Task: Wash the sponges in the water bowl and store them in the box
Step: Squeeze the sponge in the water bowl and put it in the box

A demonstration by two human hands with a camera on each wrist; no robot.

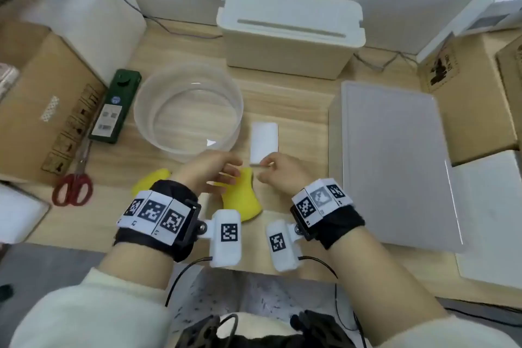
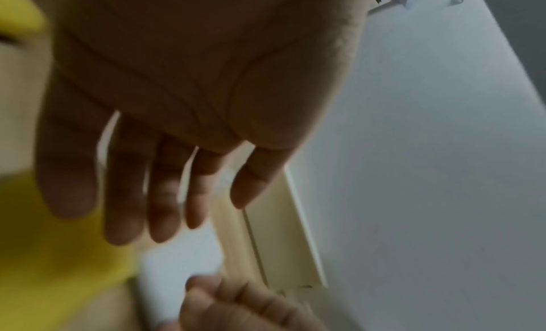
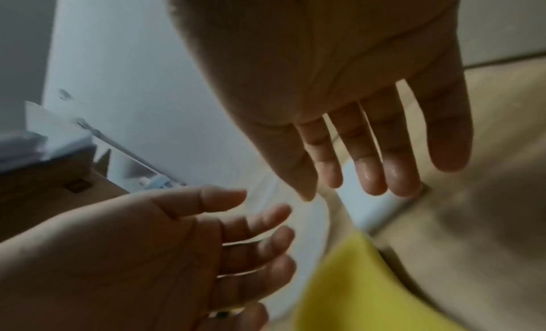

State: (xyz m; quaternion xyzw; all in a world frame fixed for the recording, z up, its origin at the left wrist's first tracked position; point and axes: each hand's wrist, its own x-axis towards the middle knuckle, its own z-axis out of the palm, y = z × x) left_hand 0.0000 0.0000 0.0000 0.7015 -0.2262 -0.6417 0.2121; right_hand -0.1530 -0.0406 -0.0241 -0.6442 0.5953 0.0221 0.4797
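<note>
At 6 o'clock from the bowl, your left hand and right hand hover relaxed, holding nothing, over a sponge.

I see cream sleeves on both my arms. Each wrist wears a black strap under a white band of square black-and-white markers. A white camera pod with its own marker sits at 3 o'clock of the left strap, trailing a thin black cable.
</note>
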